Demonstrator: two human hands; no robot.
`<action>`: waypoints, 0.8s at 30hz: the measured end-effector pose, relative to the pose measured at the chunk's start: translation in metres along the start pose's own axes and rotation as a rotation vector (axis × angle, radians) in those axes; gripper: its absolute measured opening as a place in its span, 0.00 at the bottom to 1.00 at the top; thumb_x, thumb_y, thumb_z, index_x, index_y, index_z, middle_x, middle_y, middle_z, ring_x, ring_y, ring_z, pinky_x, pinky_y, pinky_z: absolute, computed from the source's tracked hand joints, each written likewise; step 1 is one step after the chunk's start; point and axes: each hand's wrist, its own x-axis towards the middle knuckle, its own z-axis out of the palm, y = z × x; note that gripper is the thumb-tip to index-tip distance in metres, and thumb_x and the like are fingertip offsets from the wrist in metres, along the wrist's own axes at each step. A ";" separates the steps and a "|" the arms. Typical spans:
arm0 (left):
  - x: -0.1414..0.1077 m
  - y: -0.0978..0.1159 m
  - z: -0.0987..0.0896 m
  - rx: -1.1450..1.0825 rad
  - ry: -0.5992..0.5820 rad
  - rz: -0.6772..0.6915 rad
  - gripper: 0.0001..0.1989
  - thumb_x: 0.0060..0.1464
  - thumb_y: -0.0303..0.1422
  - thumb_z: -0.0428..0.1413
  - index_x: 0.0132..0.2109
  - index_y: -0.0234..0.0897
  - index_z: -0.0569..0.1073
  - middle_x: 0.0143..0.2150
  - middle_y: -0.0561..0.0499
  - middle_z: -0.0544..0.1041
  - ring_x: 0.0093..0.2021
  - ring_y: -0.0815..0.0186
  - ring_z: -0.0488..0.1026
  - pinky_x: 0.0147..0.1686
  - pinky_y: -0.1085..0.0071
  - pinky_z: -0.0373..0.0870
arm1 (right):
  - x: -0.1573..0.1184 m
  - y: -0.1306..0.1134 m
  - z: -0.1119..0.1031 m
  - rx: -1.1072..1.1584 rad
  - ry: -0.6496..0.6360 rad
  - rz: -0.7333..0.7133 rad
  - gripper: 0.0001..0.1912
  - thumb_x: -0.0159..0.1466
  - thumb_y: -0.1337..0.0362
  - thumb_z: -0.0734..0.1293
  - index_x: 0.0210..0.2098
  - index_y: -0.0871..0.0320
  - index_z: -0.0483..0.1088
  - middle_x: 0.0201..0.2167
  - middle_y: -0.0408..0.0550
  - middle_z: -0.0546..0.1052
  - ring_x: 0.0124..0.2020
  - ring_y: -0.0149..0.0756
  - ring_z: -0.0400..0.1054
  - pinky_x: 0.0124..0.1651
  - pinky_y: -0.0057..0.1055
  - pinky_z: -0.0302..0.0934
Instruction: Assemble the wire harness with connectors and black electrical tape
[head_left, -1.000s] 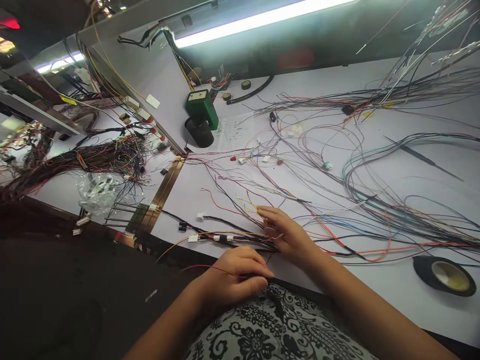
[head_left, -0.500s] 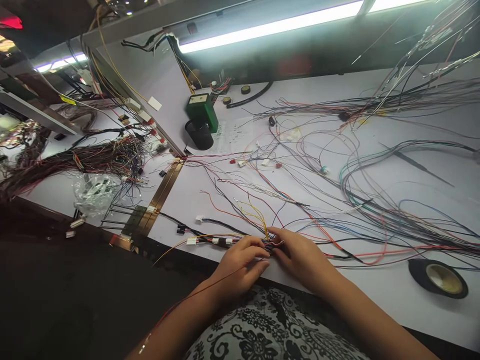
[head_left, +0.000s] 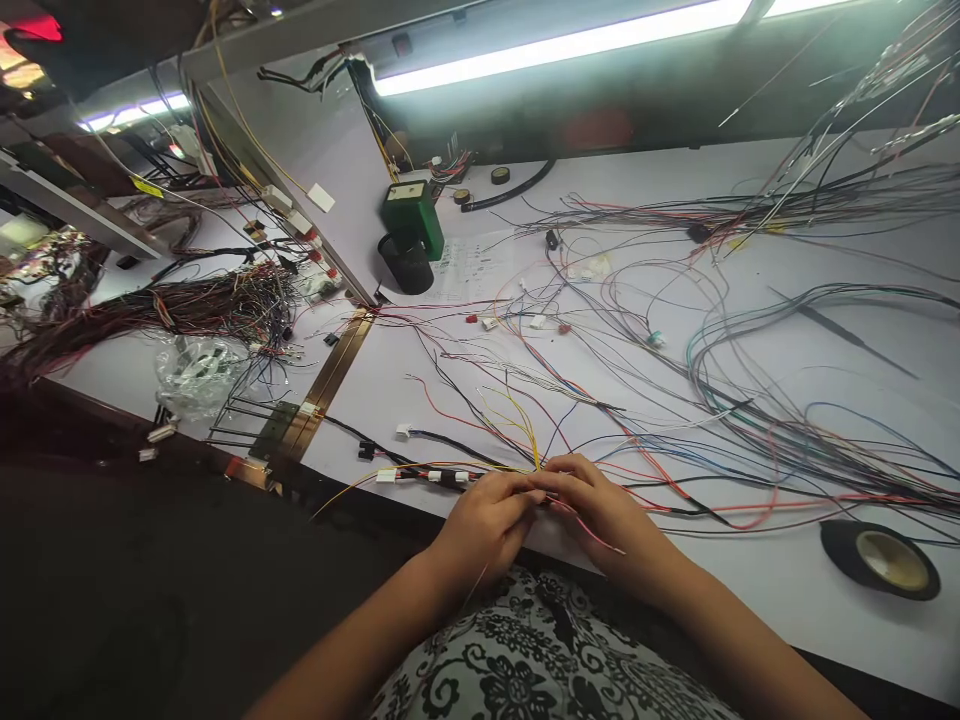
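Observation:
My left hand [head_left: 491,520] and my right hand [head_left: 592,505] meet at the table's front edge, fingers closed round a bundle of wires. Yellow wires [head_left: 531,430] fan upward from between the fingertips. A pink-red wire [head_left: 589,530] lies across the back of my right hand, its tip free. Left of my hands the bundle runs out to a white connector [head_left: 387,476], a black-taped section [head_left: 448,479], a black connector [head_left: 366,451] and a small white plug [head_left: 403,432]. The exact spot where the fingers pinch is hidden.
A roll of black tape [head_left: 881,560] lies at the right. Long loose wires [head_left: 787,420] cover the right side. A green box [head_left: 414,215] and a black cup [head_left: 406,262] stand at the back. Metal prongs [head_left: 251,420] stick out from a plate at the left edge.
My hands have closed together on the bundle. The reddish wire that trailed over my left forearm now lies over my right hand. The view has shifted slightly.

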 end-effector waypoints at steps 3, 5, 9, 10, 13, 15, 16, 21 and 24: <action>0.000 -0.001 0.002 0.053 -0.031 0.006 0.14 0.58 0.24 0.48 0.47 0.37 0.75 0.48 0.44 0.75 0.48 0.60 0.70 0.48 0.60 0.68 | -0.005 0.004 -0.007 -0.032 -0.077 -0.108 0.24 0.63 0.73 0.59 0.55 0.43 0.67 0.50 0.48 0.71 0.51 0.41 0.66 0.50 0.41 0.64; -0.001 -0.002 0.000 0.032 -0.035 -0.005 0.14 0.59 0.25 0.49 0.47 0.37 0.75 0.48 0.44 0.75 0.48 0.60 0.70 0.49 0.60 0.68 | -0.008 0.010 -0.013 -0.055 -0.106 -0.174 0.22 0.63 0.73 0.60 0.51 0.45 0.69 0.49 0.48 0.73 0.49 0.41 0.67 0.49 0.42 0.64; -0.004 -0.004 -0.012 -0.158 0.013 -0.135 0.11 0.61 0.32 0.51 0.47 0.39 0.76 0.48 0.46 0.75 0.50 0.62 0.71 0.52 0.62 0.67 | -0.011 0.015 -0.025 -0.154 -0.150 -0.255 0.21 0.64 0.74 0.60 0.52 0.48 0.69 0.52 0.49 0.72 0.51 0.40 0.66 0.50 0.43 0.63; -0.005 -0.004 -0.015 -0.187 0.035 -0.175 0.11 0.61 0.32 0.51 0.46 0.39 0.76 0.48 0.46 0.75 0.50 0.63 0.71 0.52 0.63 0.67 | -0.011 0.014 -0.027 -0.171 -0.160 -0.247 0.22 0.64 0.74 0.59 0.54 0.48 0.67 0.53 0.50 0.71 0.52 0.40 0.65 0.51 0.43 0.63; -0.009 -0.006 -0.021 -0.198 0.046 -0.195 0.10 0.61 0.33 0.52 0.45 0.39 0.76 0.46 0.47 0.76 0.48 0.64 0.71 0.51 0.64 0.67 | -0.009 0.009 -0.027 -0.162 -0.105 -0.181 0.20 0.67 0.71 0.57 0.55 0.50 0.67 0.52 0.51 0.71 0.52 0.39 0.65 0.51 0.41 0.64; -0.011 -0.006 -0.021 -0.178 0.033 -0.126 0.10 0.60 0.32 0.52 0.46 0.38 0.76 0.45 0.47 0.77 0.47 0.64 0.72 0.50 0.64 0.68 | -0.007 0.008 -0.023 -0.141 -0.010 -0.101 0.16 0.69 0.68 0.57 0.52 0.50 0.69 0.47 0.50 0.74 0.48 0.37 0.68 0.49 0.38 0.66; -0.011 -0.006 -0.021 -0.169 0.034 -0.086 0.10 0.60 0.31 0.53 0.46 0.37 0.76 0.45 0.47 0.77 0.47 0.64 0.72 0.50 0.64 0.68 | -0.005 0.009 -0.021 -0.137 0.027 -0.056 0.15 0.69 0.66 0.57 0.51 0.50 0.69 0.44 0.49 0.75 0.46 0.37 0.70 0.47 0.37 0.67; -0.003 -0.002 -0.018 -0.190 0.069 -0.020 0.10 0.60 0.31 0.53 0.46 0.36 0.76 0.46 0.45 0.77 0.48 0.63 0.71 0.50 0.63 0.68 | -0.002 0.012 -0.018 -0.191 -0.054 -0.154 0.14 0.67 0.69 0.58 0.45 0.50 0.72 0.41 0.47 0.77 0.42 0.35 0.70 0.44 0.36 0.67; 0.002 0.002 -0.019 -0.288 0.071 -0.069 0.10 0.60 0.32 0.52 0.44 0.37 0.76 0.45 0.44 0.77 0.47 0.62 0.72 0.50 0.62 0.68 | 0.000 0.010 -0.021 -0.217 -0.097 -0.213 0.16 0.66 0.72 0.57 0.44 0.50 0.74 0.41 0.46 0.77 0.42 0.34 0.70 0.43 0.35 0.65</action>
